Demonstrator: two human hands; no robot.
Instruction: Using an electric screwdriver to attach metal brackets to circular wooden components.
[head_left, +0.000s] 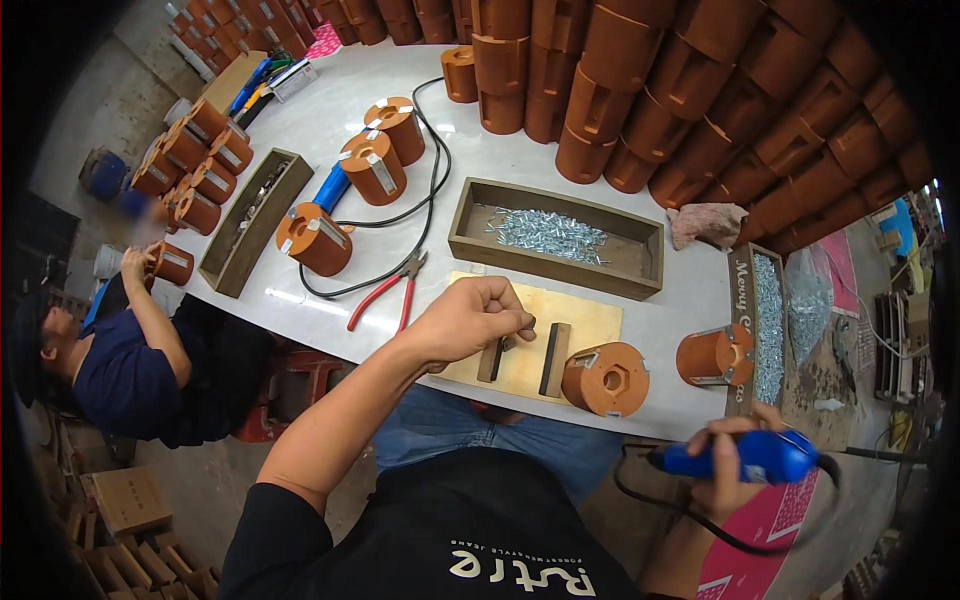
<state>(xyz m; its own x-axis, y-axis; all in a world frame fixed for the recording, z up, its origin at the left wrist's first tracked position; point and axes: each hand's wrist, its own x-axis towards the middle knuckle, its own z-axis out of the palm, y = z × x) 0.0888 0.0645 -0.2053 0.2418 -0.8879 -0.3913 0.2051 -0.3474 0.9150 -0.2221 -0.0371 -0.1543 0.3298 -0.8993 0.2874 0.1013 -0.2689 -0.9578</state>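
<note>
Head view: the left hand (468, 318) pinches a small dark part over the left of two dark bars (490, 358) on a plywood board (590, 315) on the table (330, 120). The right hand (735, 455) grips a blue power tool (745, 458) off the table edge; its trailing cord (660, 500) could snag. Two orange cylinders (606, 378) stand just right of the board. One tray of screws (550, 235) and one pair of red pliers (385, 290) lie behind it.

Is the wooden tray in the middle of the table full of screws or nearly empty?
Partly filled. The wooden tray holds one loose pile of silver screws near its middle, with bare floor showing at both ends.
</note>
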